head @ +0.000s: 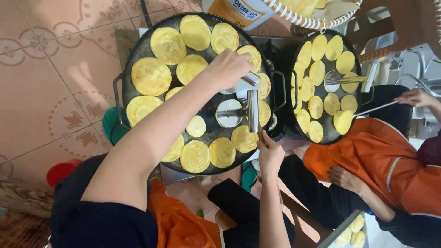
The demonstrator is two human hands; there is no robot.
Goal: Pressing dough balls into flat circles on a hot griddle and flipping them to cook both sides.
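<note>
left hand gripping metal press, griddle, flatbreads

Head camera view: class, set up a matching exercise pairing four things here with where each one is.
Things:
1. large round black griddle
2. smaller round black griddle
3. white woven basket
4. red round plastic container

Places:
A. top edge, holding yellow discs
B. floor, lower left
C. under the person's own hands
D. right, by the co-worker in orange

Pairs: 1-C, 2-D, 3-A, 4-B
</note>
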